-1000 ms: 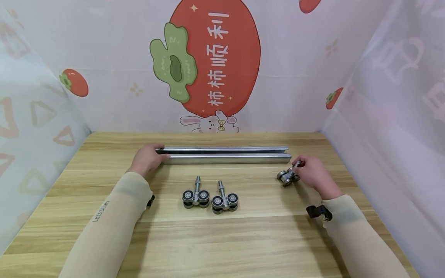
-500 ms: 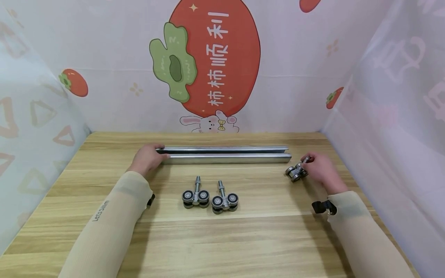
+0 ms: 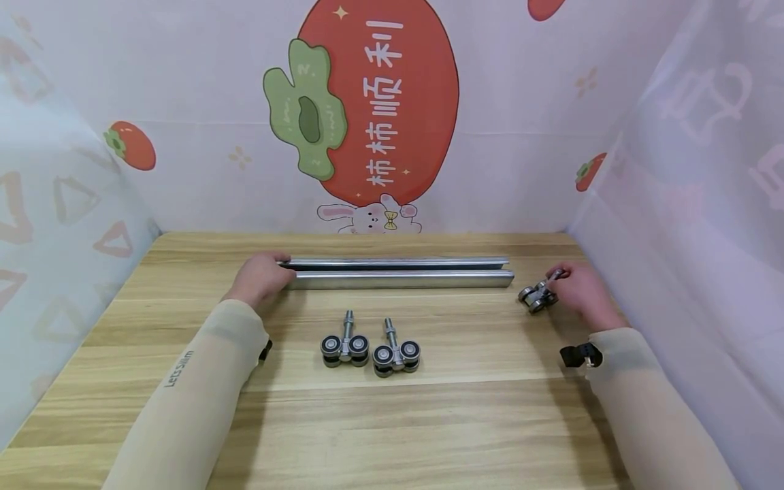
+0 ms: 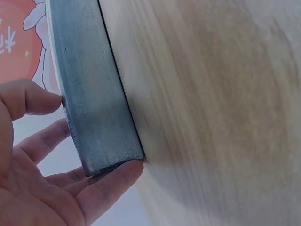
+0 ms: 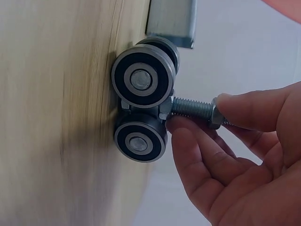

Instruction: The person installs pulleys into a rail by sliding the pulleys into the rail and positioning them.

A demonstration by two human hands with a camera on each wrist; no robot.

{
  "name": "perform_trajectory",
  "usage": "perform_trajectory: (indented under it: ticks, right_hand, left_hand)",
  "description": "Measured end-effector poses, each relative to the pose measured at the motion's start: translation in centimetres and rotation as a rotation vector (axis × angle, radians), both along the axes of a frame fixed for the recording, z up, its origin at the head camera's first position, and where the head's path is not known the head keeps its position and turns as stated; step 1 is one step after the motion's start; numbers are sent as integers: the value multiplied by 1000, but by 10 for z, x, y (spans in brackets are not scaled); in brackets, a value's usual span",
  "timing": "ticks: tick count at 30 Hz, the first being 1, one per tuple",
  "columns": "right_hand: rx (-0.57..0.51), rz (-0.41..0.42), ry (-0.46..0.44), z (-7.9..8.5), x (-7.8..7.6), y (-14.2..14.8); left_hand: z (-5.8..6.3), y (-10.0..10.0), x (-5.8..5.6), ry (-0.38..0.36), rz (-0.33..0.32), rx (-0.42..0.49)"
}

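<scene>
My left hand [image 3: 260, 280] grips the left end of the metal rail [image 3: 401, 280], which lies slot upward along the far edge of the table [image 3: 392, 429]; my right hand [image 3: 583, 290] pinches the threaded stem [image 5: 192, 107] of a roller trolley [image 3: 539, 297], near the far right corner; a second trolley [image 3: 345, 348] and a third trolley [image 3: 397, 356] lie side by side between rail and near edge

Left forearm [image 3: 190, 381] slants forward and inward. Left hand [image 3: 260, 278] at the metal rail's [image 3: 398, 280] left end: thumb on its upper edge, fingers about the end. Right forearm [image 3: 661, 408] likewise slanted; right hand [image 3: 580, 291] just beyond the rail's right end, thumb and fingers pinching.
</scene>
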State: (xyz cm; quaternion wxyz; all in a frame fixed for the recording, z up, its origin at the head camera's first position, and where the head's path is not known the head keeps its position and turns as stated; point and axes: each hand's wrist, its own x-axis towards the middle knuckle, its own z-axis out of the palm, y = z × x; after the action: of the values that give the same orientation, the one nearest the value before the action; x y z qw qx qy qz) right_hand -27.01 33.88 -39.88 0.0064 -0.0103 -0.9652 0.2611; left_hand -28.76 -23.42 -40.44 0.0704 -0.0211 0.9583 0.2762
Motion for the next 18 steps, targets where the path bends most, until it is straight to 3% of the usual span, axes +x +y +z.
perform_trajectory:
  ticks: [18]
  right_hand:
    - [-30,-98,25,1,-13,29]
  left_hand:
    - [-3,-13,-3,-9,-40,28]
